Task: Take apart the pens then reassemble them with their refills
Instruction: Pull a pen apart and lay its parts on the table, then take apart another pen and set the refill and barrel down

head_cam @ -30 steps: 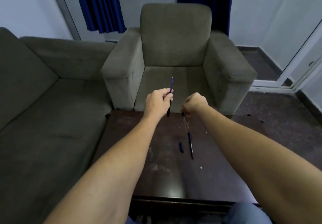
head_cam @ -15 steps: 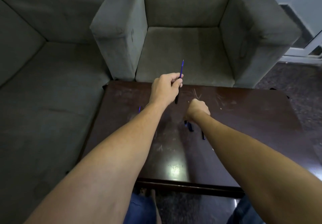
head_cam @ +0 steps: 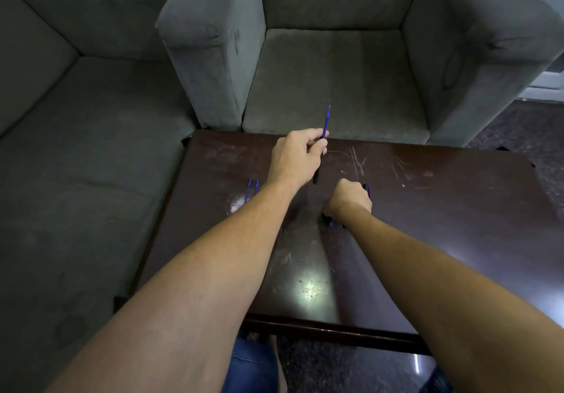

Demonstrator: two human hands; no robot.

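My left hand (head_cam: 297, 154) grips a pen, its blue refill (head_cam: 327, 120) sticking up past the fingers and its dark barrel (head_cam: 316, 175) pointing down toward the dark wooden table (head_cam: 442, 224). My right hand (head_cam: 349, 198) is lowered onto the table with fingers curled over dark pen parts (head_cam: 331, 223); a blue-tipped piece (head_cam: 368, 191) shows at its far side. What exactly it grips is hidden. Two loose blue refills (head_cam: 252, 189) lie on the table left of my left forearm.
A grey armchair (head_cam: 332, 81) stands against the table's far edge and a grey sofa (head_cam: 79, 163) runs along its left side. My knees in blue jeans (head_cam: 253, 365) show under the near table edge. Dark floor lies to the right.
The view has tilted down toward the table. My right hand dropped from beside the left hand onto the pen parts on the table. My left hand keeps hold of the pen.
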